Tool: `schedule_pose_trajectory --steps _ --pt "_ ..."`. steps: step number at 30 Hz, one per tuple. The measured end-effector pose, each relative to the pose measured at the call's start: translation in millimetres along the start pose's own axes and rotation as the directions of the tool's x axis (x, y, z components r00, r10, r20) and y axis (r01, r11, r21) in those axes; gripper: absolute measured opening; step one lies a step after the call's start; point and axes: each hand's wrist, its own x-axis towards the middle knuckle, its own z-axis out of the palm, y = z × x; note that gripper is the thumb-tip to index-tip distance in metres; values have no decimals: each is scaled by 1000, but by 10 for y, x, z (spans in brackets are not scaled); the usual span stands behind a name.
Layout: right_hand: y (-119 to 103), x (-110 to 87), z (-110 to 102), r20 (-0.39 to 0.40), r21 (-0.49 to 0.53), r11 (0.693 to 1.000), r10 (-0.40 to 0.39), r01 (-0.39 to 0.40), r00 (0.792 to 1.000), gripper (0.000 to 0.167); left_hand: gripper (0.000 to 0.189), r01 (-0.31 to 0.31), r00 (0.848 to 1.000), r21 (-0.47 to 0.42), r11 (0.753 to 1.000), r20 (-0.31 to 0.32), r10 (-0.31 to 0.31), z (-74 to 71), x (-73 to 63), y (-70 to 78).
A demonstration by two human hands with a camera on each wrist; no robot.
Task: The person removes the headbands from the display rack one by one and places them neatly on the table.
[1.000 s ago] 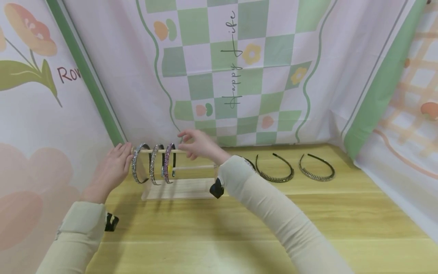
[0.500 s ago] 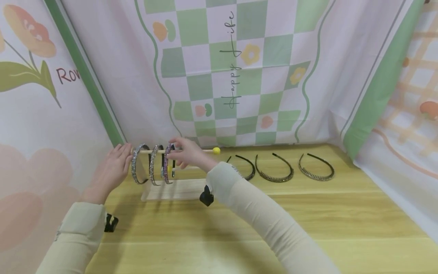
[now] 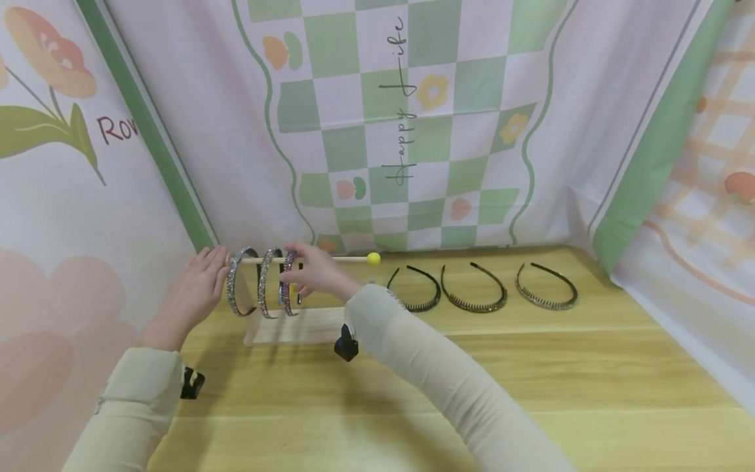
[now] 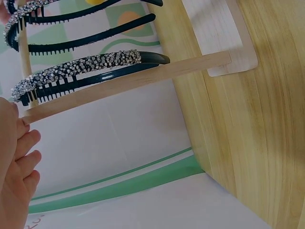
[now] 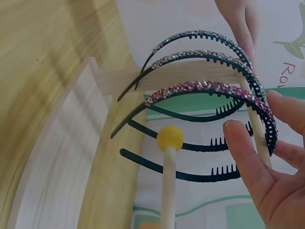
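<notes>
The pink headband (image 3: 287, 295) hangs on the upper rod (image 3: 354, 259) of the wooden stand (image 3: 301, 326), at the fingers of your right hand (image 3: 318, 270) and to the right of two silver headbands, the left one (image 3: 231, 288) and the middle one (image 3: 263, 288). Your right thumb (image 5: 245, 148) and fingers are spread well apart around its upper part, the index fingertip touching it, though you cannot tell whether the thumb does. Your left hand (image 3: 197, 285) rests its fingers, close together, on the rod's left end, at the upright (image 4: 119, 88).
</notes>
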Motion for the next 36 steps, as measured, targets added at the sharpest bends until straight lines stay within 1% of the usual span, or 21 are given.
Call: schedule_pose_trajectory --steps 3,9,13,23,30,36 --pt "1 14 26 -12 6 1000 -5 5 1000 64 49 -2 1000 0 1000 -3 2 2 0 -2" --pt "-1 37 66 -67 11 1000 3 -2 998 60 49 -5 1000 1 1000 -10 5 14 3 -9" --pt "1 36 68 -87 21 1000 -4 6 996 56 48 -5 1000 -4 1000 -13 5 12 9 -12" --pt "-46 -41 -7 -86 -6 999 -43 43 995 56 49 -9 1000 0 1000 1 9 0 9 -6" --pt "-102 -80 -107 -93 22 998 -48 50 994 57 48 -13 1000 5 1000 -4 13 9 14 -11" --pt "-180 -162 -220 -68 22 997 -69 70 995 57 48 -11 1000 8 1000 -3 11 8 16 -8"
